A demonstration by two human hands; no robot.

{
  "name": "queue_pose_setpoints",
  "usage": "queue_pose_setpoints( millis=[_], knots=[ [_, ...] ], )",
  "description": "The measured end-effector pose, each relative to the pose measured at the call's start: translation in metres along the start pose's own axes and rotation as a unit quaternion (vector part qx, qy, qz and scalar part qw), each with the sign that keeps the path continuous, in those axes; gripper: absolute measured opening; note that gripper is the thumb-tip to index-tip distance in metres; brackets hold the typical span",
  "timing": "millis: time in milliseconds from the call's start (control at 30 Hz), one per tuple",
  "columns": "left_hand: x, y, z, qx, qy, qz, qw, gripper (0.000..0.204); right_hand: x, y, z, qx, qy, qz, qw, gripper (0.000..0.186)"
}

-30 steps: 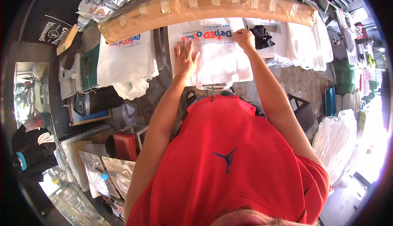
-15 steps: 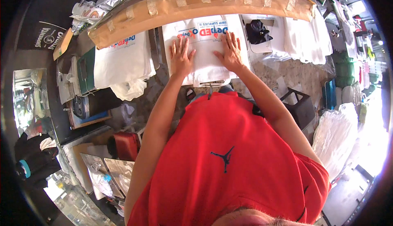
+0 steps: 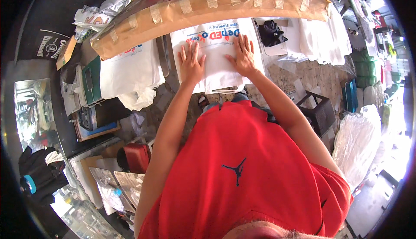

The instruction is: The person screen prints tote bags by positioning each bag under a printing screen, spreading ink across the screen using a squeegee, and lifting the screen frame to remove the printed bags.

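A white cloth bag (image 3: 217, 63) lies flat on a board in front of me, with red and blue print across its far part and a pale handle loop at its near edge. My left hand (image 3: 191, 65) rests palm down on the left side, fingers spread. On the right side my right hand (image 3: 244, 59) lies likewise, flat and open. Both palms touch the fabric, and neither hand grips anything. The far end of the bag runs under a long brown-papered edge (image 3: 208, 11) fixed with strips of tape.
On the left, a stack of white printed cloth pieces (image 3: 130, 72) lies beside a green board (image 3: 91, 81). To the right are a black crumpled cloth (image 3: 272, 33) and hanging white cloths (image 3: 323, 37). A dark open bin (image 3: 318, 111) stands on the floor near plastic-wrapped goods (image 3: 357, 146).
The whole view has shifted slightly, so the papered edge covers more of the left stack's print. My hands stay in nearly the same place on the bag.
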State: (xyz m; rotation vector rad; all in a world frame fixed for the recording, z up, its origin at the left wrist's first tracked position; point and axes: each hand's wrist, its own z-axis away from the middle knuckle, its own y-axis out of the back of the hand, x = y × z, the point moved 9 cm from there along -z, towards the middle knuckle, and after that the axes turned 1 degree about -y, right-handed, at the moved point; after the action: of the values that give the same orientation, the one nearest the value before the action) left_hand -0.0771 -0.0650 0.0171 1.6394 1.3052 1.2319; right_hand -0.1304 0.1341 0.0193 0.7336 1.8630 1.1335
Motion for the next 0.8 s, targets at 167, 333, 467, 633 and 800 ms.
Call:
queue_pose_setpoints(
  millis=[167, 333, 467, 633, 800],
  knots=[
    [0.000, -0.002, -0.001, -0.007, 0.012, 0.001, 1.000, 0.063, 0.004, -0.006, 0.003, 0.005, -0.003, -0.005, 1.000, 0.083],
    [0.000, -0.001, -0.001, -0.021, 0.015, 0.002, 1.000, 0.070, 0.004, -0.008, 0.001, 0.004, 0.001, 0.002, 1.000, 0.083],
    [-0.003, -0.006, -0.002, -0.036, 0.034, -0.013, 0.999, 0.073, 0.003, -0.005, 0.003, 0.011, -0.002, 0.003, 1.000, 0.082],
    [-0.010, -0.009, 0.000, -0.041, 0.046, -0.022, 0.998, 0.076, -0.003, -0.001, 0.001, 0.003, -0.003, 0.007, 1.000, 0.080],
    [-0.008, -0.010, -0.002, -0.047, 0.038, -0.031, 0.998, 0.077, 0.000, -0.001, 0.003, 0.015, 0.001, 0.013, 1.000, 0.080]
  ],
)
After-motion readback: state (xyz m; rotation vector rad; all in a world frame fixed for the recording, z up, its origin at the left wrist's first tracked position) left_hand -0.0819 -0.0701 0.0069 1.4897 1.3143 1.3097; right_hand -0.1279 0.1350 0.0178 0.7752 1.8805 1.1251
